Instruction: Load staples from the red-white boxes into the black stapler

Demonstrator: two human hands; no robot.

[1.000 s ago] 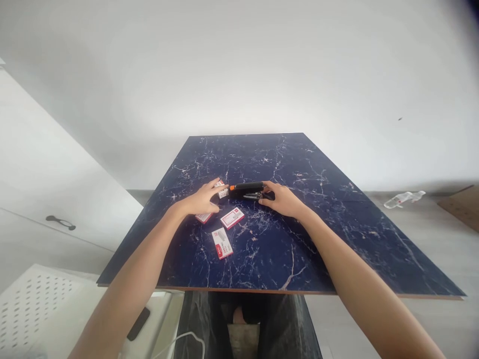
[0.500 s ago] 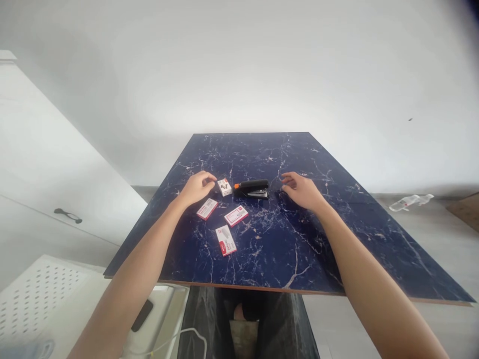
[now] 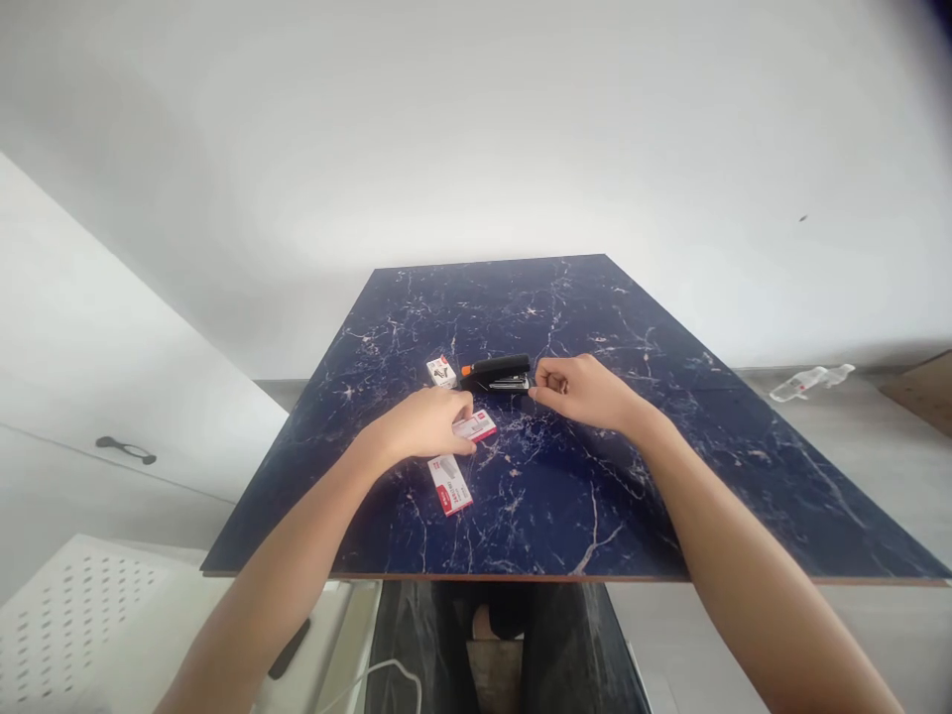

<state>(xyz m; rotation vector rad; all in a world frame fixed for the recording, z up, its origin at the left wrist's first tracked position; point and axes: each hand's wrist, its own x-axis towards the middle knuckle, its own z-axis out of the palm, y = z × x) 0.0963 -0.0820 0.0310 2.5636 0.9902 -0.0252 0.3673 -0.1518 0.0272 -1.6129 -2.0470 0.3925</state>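
Note:
On the dark blue marbled table (image 3: 535, 317) lies a black stapler (image 3: 497, 372) with an orange end on its left. A small white box (image 3: 441, 372) stands beside that end. My left hand (image 3: 427, 424) is over a flat red-and-white box (image 3: 477, 425), thumb and fingers apart around its left part. Nearer the front edge lies another red-and-white box (image 3: 450, 485). The third flat box is not visible; my left hand covers its place. At the stapler's right end is my right hand (image 3: 572, 389), fingers curled and thumb tip by the base; whether it grips is unclear.
A white cabinet with a dark handle (image 3: 126, 450) stands at the left. Below it are a perforated white surface (image 3: 66, 615), a dark phone-like object (image 3: 289, 650) and a white cable (image 3: 394, 664). A clear plastic item (image 3: 810, 382) lies on the floor at the right, near a brown board (image 3: 922, 393).
My left hand has moved right and nearer, from beside the small white box to over the flat boxes. My right hand has moved left to the stapler's end. The view has shifted slightly.

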